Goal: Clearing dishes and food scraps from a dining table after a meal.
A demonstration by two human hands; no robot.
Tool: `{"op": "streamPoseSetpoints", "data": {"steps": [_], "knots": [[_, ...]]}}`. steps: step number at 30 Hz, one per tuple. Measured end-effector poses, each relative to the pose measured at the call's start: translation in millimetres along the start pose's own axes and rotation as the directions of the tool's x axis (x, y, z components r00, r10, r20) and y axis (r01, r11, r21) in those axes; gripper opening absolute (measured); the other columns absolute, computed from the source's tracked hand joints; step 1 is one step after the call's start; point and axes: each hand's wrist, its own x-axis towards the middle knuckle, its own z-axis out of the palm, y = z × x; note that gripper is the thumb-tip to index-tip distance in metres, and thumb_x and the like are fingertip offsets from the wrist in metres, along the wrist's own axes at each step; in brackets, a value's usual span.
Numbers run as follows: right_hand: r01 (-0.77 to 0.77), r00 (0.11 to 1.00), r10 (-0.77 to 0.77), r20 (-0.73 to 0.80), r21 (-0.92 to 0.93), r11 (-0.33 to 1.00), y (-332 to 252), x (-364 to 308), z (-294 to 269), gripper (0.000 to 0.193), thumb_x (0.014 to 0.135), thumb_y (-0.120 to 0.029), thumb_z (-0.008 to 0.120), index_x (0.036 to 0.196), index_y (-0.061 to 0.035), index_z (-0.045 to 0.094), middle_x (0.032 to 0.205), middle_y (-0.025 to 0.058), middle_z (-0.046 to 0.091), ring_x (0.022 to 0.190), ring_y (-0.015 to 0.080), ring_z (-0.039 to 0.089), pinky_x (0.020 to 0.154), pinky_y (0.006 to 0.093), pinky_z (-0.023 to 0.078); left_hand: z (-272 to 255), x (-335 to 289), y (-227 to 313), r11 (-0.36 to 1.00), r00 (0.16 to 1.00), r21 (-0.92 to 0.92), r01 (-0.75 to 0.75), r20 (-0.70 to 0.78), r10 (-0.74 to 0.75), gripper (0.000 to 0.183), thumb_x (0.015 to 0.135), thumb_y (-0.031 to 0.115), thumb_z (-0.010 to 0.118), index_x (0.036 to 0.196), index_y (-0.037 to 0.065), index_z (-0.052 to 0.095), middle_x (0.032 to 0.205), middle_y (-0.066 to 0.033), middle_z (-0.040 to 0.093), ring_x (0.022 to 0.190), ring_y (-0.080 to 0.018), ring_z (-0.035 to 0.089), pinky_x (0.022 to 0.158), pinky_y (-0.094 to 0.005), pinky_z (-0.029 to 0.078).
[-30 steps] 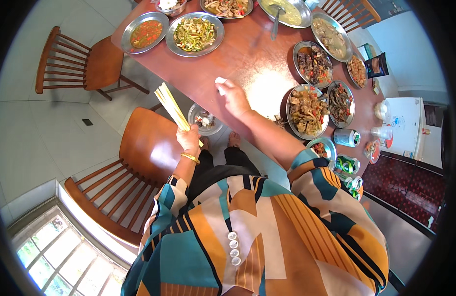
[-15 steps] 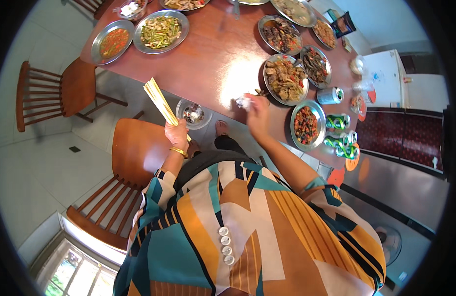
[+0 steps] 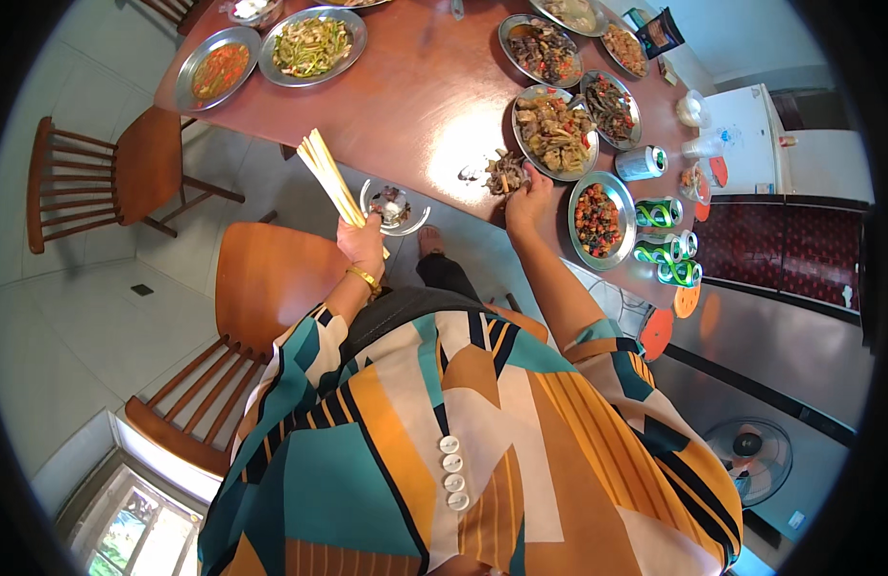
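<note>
right hand [image 3: 528, 200] now at scraps [image 3: 504, 176], chopsticks [image 3: 330, 180] aslant forward-left

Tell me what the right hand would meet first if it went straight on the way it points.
The right hand would likely meet the pile of food scraps on the table first; it lies right by the hand, and whether they already touch is unclear from this angle.
</note>
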Motion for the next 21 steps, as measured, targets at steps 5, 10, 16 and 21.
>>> {"op": "streamPoseSetpoints", "data": {"steps": [5, 10, 16, 21], "knots": [[0.168, 0.980, -0.166, 0.114, -0.011, 0.986, -26.7, -6.9, 17.5, 0.039, 0.065, 0.010, 0.050, 0.096, -0.0093, 0.061, 0.094, 0.0110, 0.050, 0.087, 0.0293, 0.046, 0.080, 0.0370, 0.038, 11.7, -9.2, 11.7, 0.990, 0.995, 0.123, 0.071, -0.075, -0.062, 0.016, 0.065, 0.006, 0.064, 0.076, 0.004, 0.052, 0.065, -0.0033, 0.054, 0.048, -0.0098, 0.052, 0.044, -0.0236, 0.047], [0.237, 0.954, -0.245, 0.171, 0.069, 0.969, -63.9, -31.4, 41.8, 0.042, 0.062, 0.011, 0.051, 0.097, -0.0097, 0.061, 0.093, 0.0099, 0.051, 0.087, 0.0293, 0.046, 0.079, 0.0374, 0.039, 27.7, -9.3, 12.7, 0.992, 0.983, 0.101, 0.070, -0.173, -0.052, 0.016, 0.067, 0.005, 0.063, 0.079, 0.004, 0.053, 0.059, -0.0054, 0.056, 0.042, -0.0104, 0.051, 0.038, -0.0266, 0.044], [0.389, 0.879, -0.411, 0.242, 0.136, 0.911, -88.6, -44.7, 47.2, 0.046, 0.061, 0.015, 0.047, 0.099, -0.0088, 0.061, 0.091, 0.0103, 0.051, 0.084, 0.0279, 0.046, 0.077, 0.0350, 0.040, 35.3, -3.3, 6.9, 0.988, 0.976, 0.130, 0.083, -0.212, -0.054, 0.016, 0.068, 0.006, 0.063, 0.078, 0.003, 0.052, 0.058, -0.0069, 0.056, 0.041, -0.0121, 0.051, 0.038, -0.0275, 0.044], [0.481, 0.820, -0.517, 0.245, 0.194, 0.855, -100.4, -55.9, 48.8, 0.044, 0.059, 0.009, 0.054, 0.099, -0.0095, 0.060, 0.092, 0.0083, 0.051, 0.085, 0.0287, 0.047, 0.074, 0.0375, 0.038, 34.1, -0.7, 13.5, 0.989, 0.977, 0.122, 0.085, -0.204, -0.059, 0.016, 0.068, 0.006, 0.063, 0.078, 0.003, 0.051, 0.060, -0.0068, 0.056, 0.041, -0.0124, 0.052, 0.038, -0.0275, 0.044]]}}
